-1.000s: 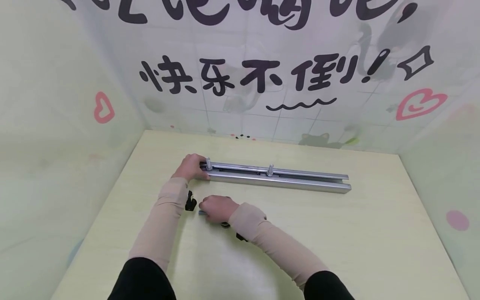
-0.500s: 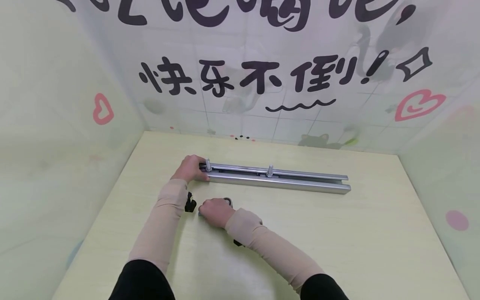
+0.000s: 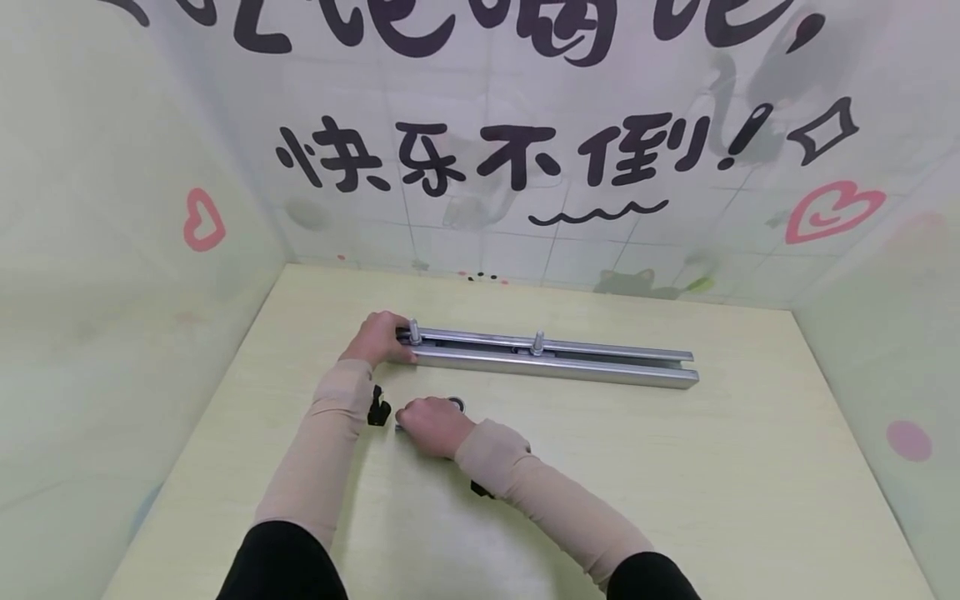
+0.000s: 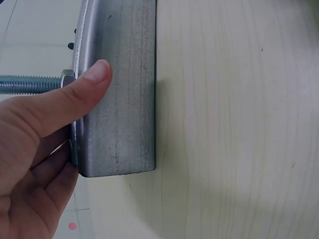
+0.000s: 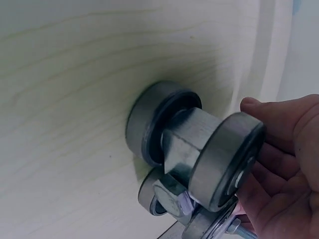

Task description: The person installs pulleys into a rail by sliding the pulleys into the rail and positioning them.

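A silvery metal channel rail (image 3: 562, 367) lies lengthwise on the table, its slot facing up. Two threaded bolts stick up from the slot: one bolt (image 3: 413, 332) at the left end, another bolt (image 3: 537, 343) near the middle. My left hand (image 3: 378, 339) grips the rail's left end, thumb on the near side wall, as the left wrist view shows. Nearer to me, my right hand (image 3: 433, 426) holds a roller trolley (image 5: 185, 147) just above or on the table. It has several wheels (image 5: 227, 159), a metal block and a threaded bolt (image 5: 245, 232), partly hidden by the fingers.
The pale wooden table (image 3: 712, 467) meets a printed curtain (image 3: 480, 192) at the back and on both sides. Black wrist mounts (image 3: 379, 408) sit under both forearms.
My right hand has turned the trolley slightly, so a wheel now shows beyond the knuckles instead of below the hand. The left hand and rail have stayed in place.
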`<state>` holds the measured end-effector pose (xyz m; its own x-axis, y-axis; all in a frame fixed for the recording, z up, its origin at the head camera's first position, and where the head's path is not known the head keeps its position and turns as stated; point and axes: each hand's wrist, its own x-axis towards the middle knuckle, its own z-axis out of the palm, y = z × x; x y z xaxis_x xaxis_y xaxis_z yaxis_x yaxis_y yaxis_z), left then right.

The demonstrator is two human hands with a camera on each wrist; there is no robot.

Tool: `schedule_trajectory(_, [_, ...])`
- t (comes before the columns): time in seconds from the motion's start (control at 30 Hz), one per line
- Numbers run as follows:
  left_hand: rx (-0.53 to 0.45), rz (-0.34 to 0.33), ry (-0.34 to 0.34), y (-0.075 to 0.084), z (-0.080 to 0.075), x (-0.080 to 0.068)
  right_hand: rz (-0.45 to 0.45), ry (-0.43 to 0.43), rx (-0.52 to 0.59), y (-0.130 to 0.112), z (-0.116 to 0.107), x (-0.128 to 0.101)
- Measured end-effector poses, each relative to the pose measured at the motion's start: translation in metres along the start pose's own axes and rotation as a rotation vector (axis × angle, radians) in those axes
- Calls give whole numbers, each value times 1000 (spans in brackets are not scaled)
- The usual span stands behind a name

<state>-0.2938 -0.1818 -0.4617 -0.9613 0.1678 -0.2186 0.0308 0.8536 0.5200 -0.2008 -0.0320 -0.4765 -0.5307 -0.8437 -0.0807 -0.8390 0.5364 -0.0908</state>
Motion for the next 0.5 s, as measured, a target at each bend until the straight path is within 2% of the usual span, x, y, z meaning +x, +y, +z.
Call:
schedule_trajectory(0.27, [-13, -4, 7, -2, 2, 1, 49, 15, 45, 0, -2, -7])
schedule_trajectory(0.5, [-10, 9, 18, -3, 3, 2, 70, 104, 91, 4, -7, -16])
